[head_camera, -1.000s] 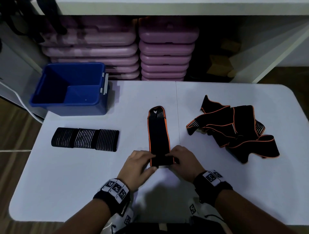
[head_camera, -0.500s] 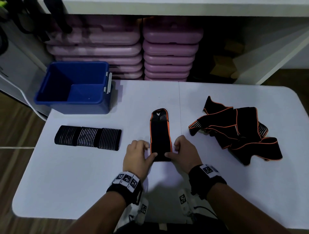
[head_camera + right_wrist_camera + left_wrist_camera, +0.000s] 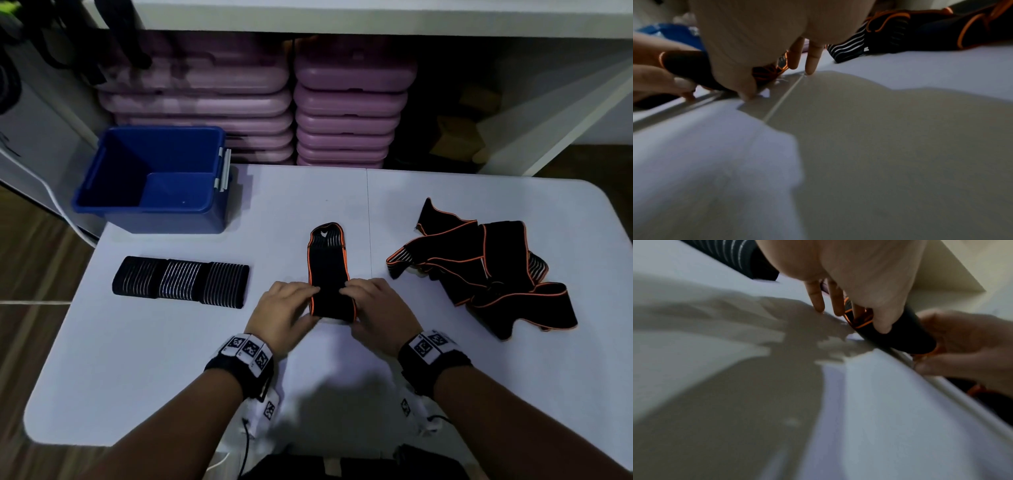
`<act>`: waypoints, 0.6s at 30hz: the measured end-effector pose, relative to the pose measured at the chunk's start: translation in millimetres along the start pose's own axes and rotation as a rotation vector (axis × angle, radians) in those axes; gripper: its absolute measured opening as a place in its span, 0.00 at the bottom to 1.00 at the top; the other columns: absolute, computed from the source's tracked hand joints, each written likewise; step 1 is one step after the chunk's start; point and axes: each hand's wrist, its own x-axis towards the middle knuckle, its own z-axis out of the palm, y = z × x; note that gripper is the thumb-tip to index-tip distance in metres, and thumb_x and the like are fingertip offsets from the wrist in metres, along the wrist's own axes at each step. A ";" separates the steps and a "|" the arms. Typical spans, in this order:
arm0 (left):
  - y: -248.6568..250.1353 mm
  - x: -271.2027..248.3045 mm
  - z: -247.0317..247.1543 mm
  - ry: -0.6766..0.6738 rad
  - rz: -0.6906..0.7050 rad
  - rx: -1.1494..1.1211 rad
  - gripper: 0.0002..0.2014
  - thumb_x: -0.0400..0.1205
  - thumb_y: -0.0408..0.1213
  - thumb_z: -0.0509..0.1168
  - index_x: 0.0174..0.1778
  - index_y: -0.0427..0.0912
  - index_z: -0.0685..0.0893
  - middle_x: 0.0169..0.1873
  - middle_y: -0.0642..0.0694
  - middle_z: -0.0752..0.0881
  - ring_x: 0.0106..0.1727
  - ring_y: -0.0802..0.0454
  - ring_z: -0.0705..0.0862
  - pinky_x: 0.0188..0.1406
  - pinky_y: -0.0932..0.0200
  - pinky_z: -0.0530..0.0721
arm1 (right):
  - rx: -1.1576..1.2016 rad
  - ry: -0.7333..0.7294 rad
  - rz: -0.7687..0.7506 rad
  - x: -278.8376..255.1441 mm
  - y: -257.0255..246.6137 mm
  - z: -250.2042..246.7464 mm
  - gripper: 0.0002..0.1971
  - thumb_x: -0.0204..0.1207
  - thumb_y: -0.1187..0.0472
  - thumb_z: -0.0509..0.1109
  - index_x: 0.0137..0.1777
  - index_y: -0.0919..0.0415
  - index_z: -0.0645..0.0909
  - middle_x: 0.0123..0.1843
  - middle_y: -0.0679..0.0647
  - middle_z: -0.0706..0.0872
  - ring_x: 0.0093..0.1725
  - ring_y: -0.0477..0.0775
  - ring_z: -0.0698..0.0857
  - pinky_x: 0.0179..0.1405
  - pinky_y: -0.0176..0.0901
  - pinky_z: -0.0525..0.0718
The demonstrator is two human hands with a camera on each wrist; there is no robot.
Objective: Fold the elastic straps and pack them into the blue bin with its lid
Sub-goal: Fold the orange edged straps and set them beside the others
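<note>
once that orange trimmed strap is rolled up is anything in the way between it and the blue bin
Nothing visible. The strap lies mid-table, the blue bin sits open at the far left corner, and the bare table lies between them. The folded striped straps lie left of that path.

Head camera looks down over the table [image 3: 137,359]; wrist cameras (low, close) share the strap [image 3: 329,274].

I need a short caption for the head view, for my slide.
Both hands roll an orange-edged strap on the white table.

No readable text, number or brand showed anywhere; the wristbands [image 3: 249,350] bore only square black-and-white marker patterns, and the strap [image 3: 328,270] a small white mark.
</note>
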 end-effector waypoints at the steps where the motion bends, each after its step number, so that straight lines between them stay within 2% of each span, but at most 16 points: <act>1: 2.7 1.2 -0.7 0.017 -0.056 -0.056 0.19 0.80 0.55 0.67 0.67 0.56 0.85 0.58 0.59 0.87 0.60 0.52 0.77 0.61 0.51 0.79 | 0.063 0.031 0.053 2.9 -1.4 0.4 0.27 0.67 0.60 0.71 0.69 0.48 0.81 0.67 0.43 0.85 0.64 0.51 0.78 0.63 0.43 0.78; 3: 7.4 0.1 -0.8 0.031 -0.125 -0.133 0.16 0.82 0.58 0.62 0.54 0.54 0.88 0.47 0.60 0.88 0.55 0.54 0.76 0.56 0.53 0.78 | 0.189 0.058 0.161 4.8 -5.0 -1.3 0.17 0.68 0.62 0.70 0.56 0.47 0.87 0.53 0.42 0.89 0.53 0.48 0.80 0.47 0.38 0.74; 5: 11.9 -4.3 -1.6 0.024 -0.176 -0.180 0.18 0.82 0.59 0.59 0.40 0.50 0.86 0.38 0.57 0.86 0.50 0.53 0.76 0.50 0.53 0.78 | 0.307 0.035 0.222 1.6 -4.4 -3.6 0.03 0.70 0.59 0.71 0.39 0.48 0.84 0.39 0.47 0.88 0.40 0.47 0.82 0.37 0.40 0.72; 7: 13.5 -9.7 0.9 0.011 -0.237 -0.190 0.24 0.82 0.61 0.56 0.30 0.47 0.79 0.29 0.56 0.81 0.45 0.52 0.76 0.43 0.54 0.75 | 0.414 -0.016 0.283 -4.8 -4.2 -5.1 0.07 0.74 0.57 0.73 0.34 0.50 0.83 0.34 0.49 0.87 0.37 0.46 0.84 0.37 0.43 0.78; 10: 15.7 -12.4 7.2 0.000 -0.302 -0.105 0.28 0.85 0.62 0.56 0.24 0.45 0.75 0.23 0.54 0.78 0.38 0.52 0.74 0.36 0.56 0.68 | 0.496 -0.054 0.339 -9.2 -4.4 -4.7 0.16 0.80 0.52 0.69 0.31 0.56 0.84 0.30 0.53 0.87 0.35 0.52 0.85 0.41 0.48 0.82; 12: 19.4 -9.6 8.9 -0.013 -0.351 -0.060 0.28 0.85 0.61 0.59 0.25 0.45 0.77 0.25 0.52 0.81 0.39 0.51 0.76 0.36 0.55 0.69 | 0.473 -0.069 0.374 -7.6 -7.8 -2.8 0.24 0.83 0.48 0.65 0.29 0.63 0.82 0.28 0.58 0.86 0.33 0.56 0.85 0.43 0.52 0.83; 14: 22.7 -4.2 9.2 0.000 -0.430 -0.065 0.24 0.83 0.62 0.62 0.29 0.49 0.80 0.31 0.54 0.83 0.43 0.51 0.79 0.38 0.56 0.72 | 0.387 -0.068 0.418 -4.9 -12.3 -2.6 0.26 0.84 0.47 0.65 0.29 0.65 0.83 0.29 0.60 0.86 0.33 0.56 0.85 0.40 0.51 0.81; 16: 24.7 0.0 9.5 0.048 -0.484 -0.096 0.18 0.80 0.64 0.65 0.44 0.54 0.85 0.44 0.55 0.83 0.50 0.52 0.82 0.46 0.56 0.78 | 0.347 -0.012 0.484 -2.9 -16.1 -3.4 0.20 0.81 0.48 0.69 0.34 0.62 0.84 0.33 0.55 0.87 0.35 0.51 0.83 0.33 0.43 0.76; 18: 26.6 2.8 12.8 0.052 -0.476 -0.092 0.22 0.80 0.64 0.65 0.61 0.54 0.85 0.53 0.52 0.79 0.58 0.50 0.80 0.57 0.53 0.81 | 0.338 0.053 0.504 -0.4 -23.4 -4.8 0.10 0.80 0.53 0.70 0.42 0.59 0.84 0.39 0.51 0.86 0.41 0.51 0.84 0.36 0.41 0.73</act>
